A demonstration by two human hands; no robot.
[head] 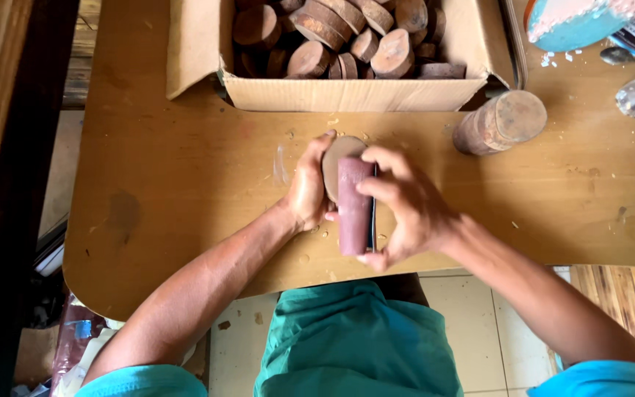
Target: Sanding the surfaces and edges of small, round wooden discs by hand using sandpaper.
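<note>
Left hand (pixel 309 187) grips a wooden disc (pixel 336 158), steadying it on the tabletop (pixel 185 184); right hand (pixel 406 209) clasps a sanding block (pixel 354 206) against its face.

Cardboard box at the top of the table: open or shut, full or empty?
Open and nearly full: the brown cardboard box has its flaps folded outward, and round wooden discs are piled up to its rim.

- Wooden disc (pixel 337 158): a pale, round, flat slice just above the middle of the frame, tilted on edge over the tabletop, its lower right part hidden.
- Sanding block (pixel 354 208): a reddish-brown oblong at centre frame, standing lengthwise top to bottom, pressed against the disc's face.
</note>
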